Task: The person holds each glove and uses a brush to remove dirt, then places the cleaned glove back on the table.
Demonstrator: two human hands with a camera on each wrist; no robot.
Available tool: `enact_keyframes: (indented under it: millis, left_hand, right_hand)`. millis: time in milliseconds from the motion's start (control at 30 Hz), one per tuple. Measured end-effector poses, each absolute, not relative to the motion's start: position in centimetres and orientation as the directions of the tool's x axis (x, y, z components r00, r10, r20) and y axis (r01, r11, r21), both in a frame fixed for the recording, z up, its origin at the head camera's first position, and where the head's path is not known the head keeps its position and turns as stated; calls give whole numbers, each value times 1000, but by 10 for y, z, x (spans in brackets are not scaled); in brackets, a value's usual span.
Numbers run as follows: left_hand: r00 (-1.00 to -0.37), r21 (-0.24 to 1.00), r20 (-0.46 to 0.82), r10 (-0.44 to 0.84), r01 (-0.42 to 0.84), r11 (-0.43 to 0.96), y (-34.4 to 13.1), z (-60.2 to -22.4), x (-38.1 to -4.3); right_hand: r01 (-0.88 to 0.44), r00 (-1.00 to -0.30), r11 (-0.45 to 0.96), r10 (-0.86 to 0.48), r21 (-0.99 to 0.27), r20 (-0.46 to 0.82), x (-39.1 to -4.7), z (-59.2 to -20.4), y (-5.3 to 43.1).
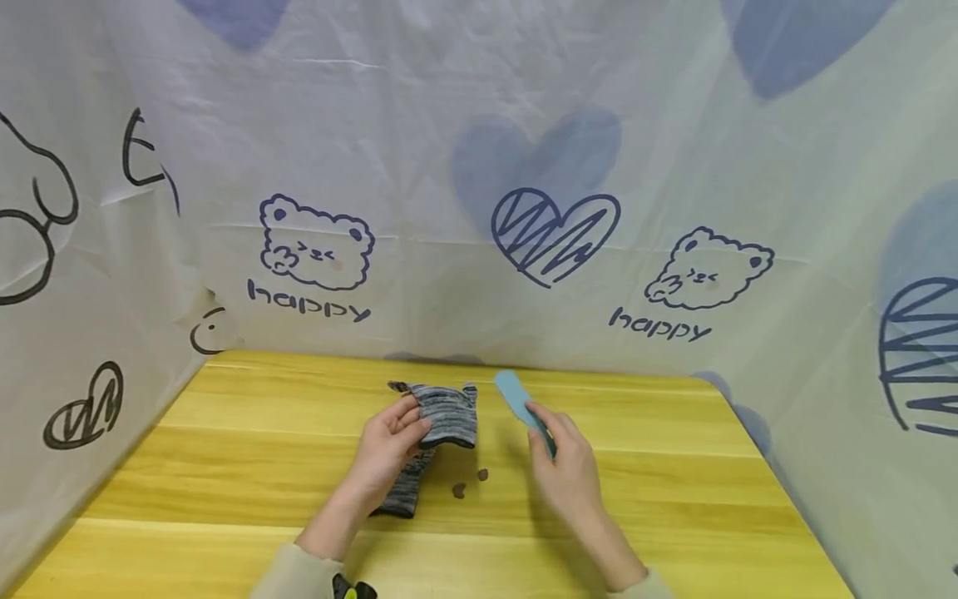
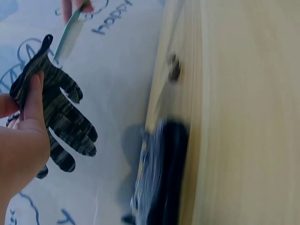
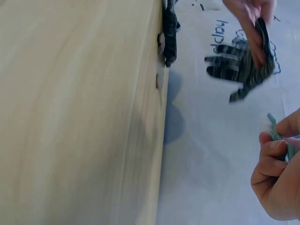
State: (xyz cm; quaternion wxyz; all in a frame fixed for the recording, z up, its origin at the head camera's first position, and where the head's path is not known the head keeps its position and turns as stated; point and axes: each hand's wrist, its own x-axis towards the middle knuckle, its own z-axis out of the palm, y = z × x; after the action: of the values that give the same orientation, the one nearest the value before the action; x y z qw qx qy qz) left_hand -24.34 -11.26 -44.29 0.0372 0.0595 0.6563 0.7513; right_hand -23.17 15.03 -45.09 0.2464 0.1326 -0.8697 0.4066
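My left hand (image 1: 387, 445) holds up a grey-and-black knitted glove (image 1: 451, 412), pinching it near the dark-edged cuff. In the left wrist view the fingers of this glove (image 2: 68, 124) hang loose and spread. My right hand (image 1: 570, 470) grips a light blue brush (image 1: 515, 394) by its handle, its head pointing away from me. Pale bristles show on the brush (image 3: 271, 125) in the right wrist view. A small gap separates brush and glove. Below my left hand, a second matching glove (image 1: 404, 491) lies on the table, partly hidden by that hand and the raised glove.
Two small dark brown bits (image 1: 459, 491) lie on the yellow wood-grain table (image 1: 674, 482), to the right of the lying glove. A white cloth (image 1: 419, 166) printed with hearts and bears hangs behind the table and along its sides.
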Motion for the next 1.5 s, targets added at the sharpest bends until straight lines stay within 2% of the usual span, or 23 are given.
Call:
enact_keyframes:
  millis: [133, 367, 500, 633, 867, 1033, 1367, 1500]
  left_hand:
    - [-991, 996, 21, 130, 9, -93, -140, -439, -242]
    - [-992, 999, -35, 125, -36, 0, -191, -441, -235]
    - [-989, 997, -69, 133, -66, 28, -215, -444, -232]
    - [-986, 995, -85, 144, -78, 55, -235, -448, -231]
    - [-965, 984, -161, 205, -140, 113, -261, -461, -233]
    - [-953, 976, -197, 230, -168, 142, -271, -468, -231]
    - [-962, 893, -227, 149, -144, 426, -285, -463, -226]
    - [-973, 837, -195, 127, -97, 538, -293, -458, -225]
  right_hand:
    - [-367, -894, 660, -55, -655, 445, -233, -448, 160]
    - [-282, -955, 768, -166, -575, 247, -238, -448, 174]
    - [-225, -973, 806, -212, -547, 88, -235, -450, 178]
    - [-214, -969, 834, -248, -508, 0, -231, -452, 179]
    - [-251, -948, 853, -312, -458, -62, -228, -459, 178]
    - [-282, -938, 844, -342, -456, -52, -227, -462, 176]
    - [-272, -931, 806, -358, -526, -66, -226, -461, 176]
    - [-295, -924, 793, -378, -533, -52, -226, -462, 175]
